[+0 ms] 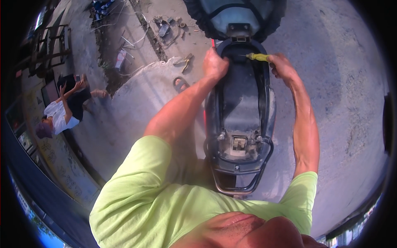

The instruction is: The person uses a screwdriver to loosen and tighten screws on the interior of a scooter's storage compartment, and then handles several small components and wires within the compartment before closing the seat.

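Note:
A black scooter body (236, 154) with an open under-seat compartment (237, 99) stands in front of me, its seat (233, 12) raised at the top. My left hand (215, 64) is closed on the compartment's left rim near the front, beside a narrow red piece (213, 43); exactly what its fingers grip is partly hidden. My right hand (281, 66) is closed on a yellow-handled screwdriver (259, 57), whose metal tip points left over the front of the compartment.
A person (62, 107) sits at the left holding a phone (77, 77). Loose wires, metal scraps (164, 29) and a yellow-handled tool (186, 63) lie on the ground (331, 124) at upper left. A sandalled foot (180, 84) shows left of the scooter.

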{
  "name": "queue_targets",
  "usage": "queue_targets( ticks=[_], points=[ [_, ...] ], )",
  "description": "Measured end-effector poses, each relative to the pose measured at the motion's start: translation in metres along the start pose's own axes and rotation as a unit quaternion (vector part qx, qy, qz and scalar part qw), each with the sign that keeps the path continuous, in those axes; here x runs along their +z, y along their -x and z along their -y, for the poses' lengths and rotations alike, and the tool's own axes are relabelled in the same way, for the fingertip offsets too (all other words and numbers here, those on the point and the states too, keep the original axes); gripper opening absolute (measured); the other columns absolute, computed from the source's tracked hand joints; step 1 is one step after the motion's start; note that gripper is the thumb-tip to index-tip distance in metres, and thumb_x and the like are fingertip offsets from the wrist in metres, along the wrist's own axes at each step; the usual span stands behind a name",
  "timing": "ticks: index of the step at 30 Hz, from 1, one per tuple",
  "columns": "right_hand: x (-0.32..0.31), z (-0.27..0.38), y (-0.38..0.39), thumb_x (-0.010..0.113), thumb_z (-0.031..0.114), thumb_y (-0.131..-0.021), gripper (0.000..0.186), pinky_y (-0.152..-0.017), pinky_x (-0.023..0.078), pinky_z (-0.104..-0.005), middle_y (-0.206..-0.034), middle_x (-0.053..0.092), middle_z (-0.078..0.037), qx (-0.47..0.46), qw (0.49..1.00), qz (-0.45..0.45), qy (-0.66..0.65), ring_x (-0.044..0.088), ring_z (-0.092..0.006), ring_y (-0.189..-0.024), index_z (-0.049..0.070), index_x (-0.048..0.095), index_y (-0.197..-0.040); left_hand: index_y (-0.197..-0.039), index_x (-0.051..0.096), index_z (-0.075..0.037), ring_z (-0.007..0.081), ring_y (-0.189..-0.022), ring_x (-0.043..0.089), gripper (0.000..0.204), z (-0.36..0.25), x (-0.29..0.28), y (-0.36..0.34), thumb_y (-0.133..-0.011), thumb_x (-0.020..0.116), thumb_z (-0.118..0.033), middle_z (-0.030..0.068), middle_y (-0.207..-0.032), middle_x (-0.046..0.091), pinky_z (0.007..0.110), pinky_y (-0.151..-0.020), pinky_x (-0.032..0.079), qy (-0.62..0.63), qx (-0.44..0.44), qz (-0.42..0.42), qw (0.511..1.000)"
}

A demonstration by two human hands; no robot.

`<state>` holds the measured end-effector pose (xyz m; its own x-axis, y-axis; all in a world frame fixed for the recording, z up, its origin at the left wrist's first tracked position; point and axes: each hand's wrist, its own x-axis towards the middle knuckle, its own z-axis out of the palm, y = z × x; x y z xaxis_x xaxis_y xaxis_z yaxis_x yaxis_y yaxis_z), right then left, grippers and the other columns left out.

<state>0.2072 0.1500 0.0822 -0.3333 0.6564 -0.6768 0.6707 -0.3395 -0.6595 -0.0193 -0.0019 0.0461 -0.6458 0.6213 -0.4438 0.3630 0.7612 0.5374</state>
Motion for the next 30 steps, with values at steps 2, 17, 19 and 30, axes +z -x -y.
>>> queue_targets(
  ticks=[2,17,19,30],
  points=[
    [-0.001,-0.004,0.002,0.059,0.066,-0.105,0.067,-0.059,0.044,-0.0356,-0.073,0.059,-0.003,-0.034,0.999,-0.014,0.019,0.050,-0.0160,-0.059,0.000,0.071,-0.100,-0.141,0.058,0.003,0.0439,-0.130,0.063,0.063,-0.003,0.000,0.001,-0.087,0.078,-0.024,0.0261,-0.136,0.066,0.050,-0.112,0.051,0.001,-0.005,0.004,1.000],
    [0.004,0.006,0.000,0.061,0.060,-0.108,0.063,-0.057,0.045,-0.0339,-0.066,0.050,-0.002,-0.056,0.997,-0.049,0.036,0.052,-0.0152,-0.057,-0.001,0.068,-0.094,-0.138,0.059,0.003,0.0449,-0.128,0.063,0.060,0.003,0.003,-0.003,-0.087,0.077,-0.023,0.0259,-0.134,0.067,0.051,-0.110,0.052,0.002,0.002,-0.005,1.000],
    [0.003,0.010,-0.001,0.060,0.058,-0.109,0.058,-0.051,0.040,-0.0309,-0.065,0.046,0.002,-0.030,0.998,-0.029,0.040,0.048,-0.0117,-0.055,0.002,0.066,-0.096,-0.138,0.059,0.003,0.0449,-0.128,0.064,0.059,0.002,0.004,-0.002,-0.087,0.077,-0.023,0.0259,-0.133,0.067,0.051,-0.110,0.052,0.002,0.000,-0.005,1.000],
    [-0.003,0.004,0.003,0.052,0.055,-0.112,0.055,-0.048,0.036,-0.0280,-0.063,0.048,0.005,0.014,0.999,-0.018,0.031,0.045,-0.0066,-0.049,0.005,0.064,-0.095,-0.137,0.060,0.003,0.0453,-0.130,0.062,0.058,-0.003,0.004,0.000,-0.088,0.077,-0.022,0.0270,-0.134,0.067,0.050,-0.111,0.050,0.010,0.005,-0.003,1.000]
  ],
)
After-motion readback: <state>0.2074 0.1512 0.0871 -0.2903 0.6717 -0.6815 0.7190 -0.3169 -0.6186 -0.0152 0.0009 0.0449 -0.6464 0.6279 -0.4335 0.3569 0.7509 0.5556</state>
